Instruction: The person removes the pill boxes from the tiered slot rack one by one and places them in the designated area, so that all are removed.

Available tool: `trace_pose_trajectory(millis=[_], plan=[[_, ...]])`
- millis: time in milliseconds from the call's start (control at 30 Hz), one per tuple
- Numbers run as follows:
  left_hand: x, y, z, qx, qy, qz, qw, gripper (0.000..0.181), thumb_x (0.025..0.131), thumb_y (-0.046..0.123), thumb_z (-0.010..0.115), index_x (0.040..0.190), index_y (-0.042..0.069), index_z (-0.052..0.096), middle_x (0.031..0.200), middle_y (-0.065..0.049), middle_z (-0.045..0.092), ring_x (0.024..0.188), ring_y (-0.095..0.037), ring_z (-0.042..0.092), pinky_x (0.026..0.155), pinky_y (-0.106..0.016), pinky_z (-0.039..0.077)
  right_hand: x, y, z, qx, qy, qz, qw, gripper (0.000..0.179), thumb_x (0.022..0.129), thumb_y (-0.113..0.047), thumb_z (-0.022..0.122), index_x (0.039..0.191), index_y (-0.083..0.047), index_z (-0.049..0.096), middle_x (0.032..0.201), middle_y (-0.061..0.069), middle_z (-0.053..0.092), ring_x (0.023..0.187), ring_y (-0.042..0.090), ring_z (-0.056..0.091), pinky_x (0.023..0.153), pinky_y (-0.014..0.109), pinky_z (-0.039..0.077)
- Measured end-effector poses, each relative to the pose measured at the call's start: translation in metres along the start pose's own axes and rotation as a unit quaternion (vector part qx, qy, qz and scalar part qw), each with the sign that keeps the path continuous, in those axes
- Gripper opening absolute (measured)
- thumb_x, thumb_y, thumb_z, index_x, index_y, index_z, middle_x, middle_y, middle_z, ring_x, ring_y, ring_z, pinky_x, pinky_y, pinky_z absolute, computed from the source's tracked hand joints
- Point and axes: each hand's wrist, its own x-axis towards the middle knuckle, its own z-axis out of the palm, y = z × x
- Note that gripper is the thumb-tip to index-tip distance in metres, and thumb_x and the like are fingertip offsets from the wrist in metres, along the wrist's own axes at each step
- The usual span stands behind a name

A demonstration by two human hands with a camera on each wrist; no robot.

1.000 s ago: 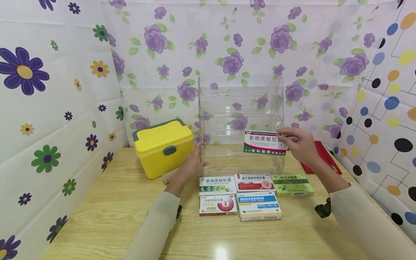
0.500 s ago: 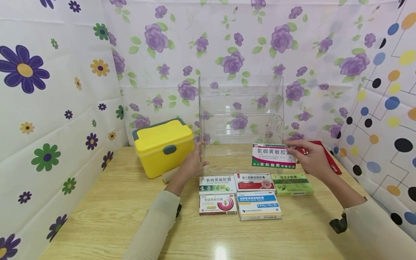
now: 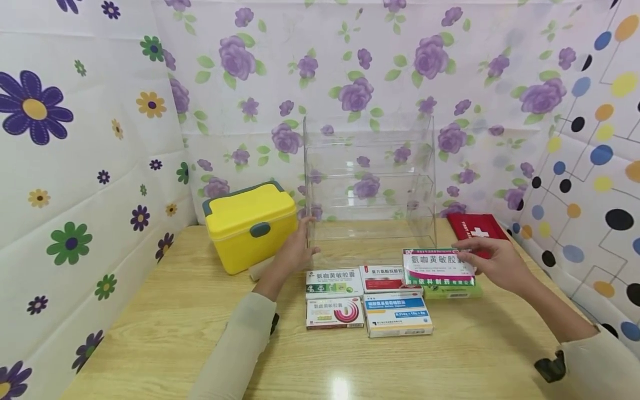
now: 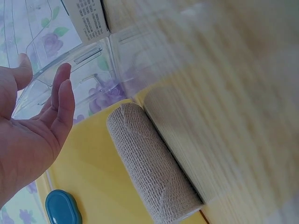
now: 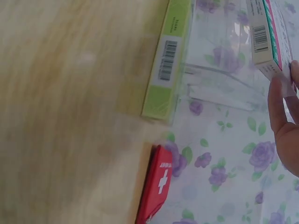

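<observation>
My right hand (image 3: 497, 264) pinches the right end of a green, white and magenta medicine box (image 3: 432, 266), tilted in the air and partly covering a green-yellow medicine box (image 3: 455, 291) on the table. In the right wrist view the held box (image 5: 262, 39) shows its barcoded end. My left hand (image 3: 292, 253) rests at the left side of a clear acrylic rack (image 3: 370, 176). In the left wrist view, thumb and fingers of this left hand (image 4: 35, 126) stand apart beside the rack. White-green (image 3: 334, 283), white-red (image 3: 382, 278), pink-swirl (image 3: 335, 313) and blue-white (image 3: 398, 315) medicine boxes lie before the rack.
A yellow lidded case (image 3: 252, 225) stands left of the rack, close to my left hand. Beside its base lies a beige bandage roll (image 4: 152, 163). A red first-aid pouch (image 3: 475, 225) lies behind my right hand. Patterned cloth walls (image 3: 90, 183) bound the wooden table (image 3: 165, 322).
My right hand has brought the held box down and to the right, from in front of the rack to over the green-yellow box. The left hand has stayed at the rack's side.
</observation>
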Motion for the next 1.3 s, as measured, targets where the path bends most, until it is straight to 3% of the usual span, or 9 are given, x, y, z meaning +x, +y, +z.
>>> trace_pose_trajectory(millis=[333,800,1100,1300], plan=[[-0.001,0.000,0.000,0.005,0.000,0.001,1.0000,0.081,0.090,0.016,0.074,0.150,0.028,0.021,0.101,-0.013,0.057,0.084,-0.029,0.054,0.075,-0.043,0.049,-0.028,0.016,-0.018,-0.020,-0.053,0.054,0.9969,0.023,0.091,-0.024,0.073,0.111,-0.012,0.073,0.102,0.003,0.070,0.080,0.010,0.061,0.055,0.032,0.055],[-0.001,0.000,0.000,0.010,0.002,0.007,0.9999,0.083,0.090,0.016,0.075,0.152,0.027,0.020,0.088,-0.008,0.053,0.078,-0.027,0.053,0.068,-0.037,0.047,-0.043,0.033,-0.036,0.019,-0.148,0.114,0.9822,0.024,0.091,-0.020,0.073,0.111,-0.007,0.074,0.101,0.004,0.071,0.077,0.014,0.062,0.053,0.036,0.055],[-0.001,0.002,-0.003,0.008,0.003,0.007,0.9999,0.083,0.090,0.015,0.075,0.152,0.027,0.021,0.091,-0.009,0.055,0.081,-0.027,0.053,0.072,-0.039,0.048,-0.041,0.042,-0.027,0.041,-0.220,0.119,0.9674,0.026,0.092,-0.024,0.072,0.112,-0.008,0.071,0.101,0.003,0.071,0.075,0.014,0.064,0.054,0.039,0.056],[-0.001,0.003,-0.002,0.023,-0.007,0.005,0.9997,0.084,0.090,0.017,0.074,0.154,0.024,0.020,0.080,-0.008,0.054,0.073,-0.026,0.053,0.065,-0.037,0.047,-0.038,0.042,-0.019,0.045,-0.242,0.132,0.9602,0.031,0.092,-0.025,0.072,0.114,-0.004,0.068,0.108,0.012,0.069,0.079,0.014,0.064,0.056,0.039,0.057]])
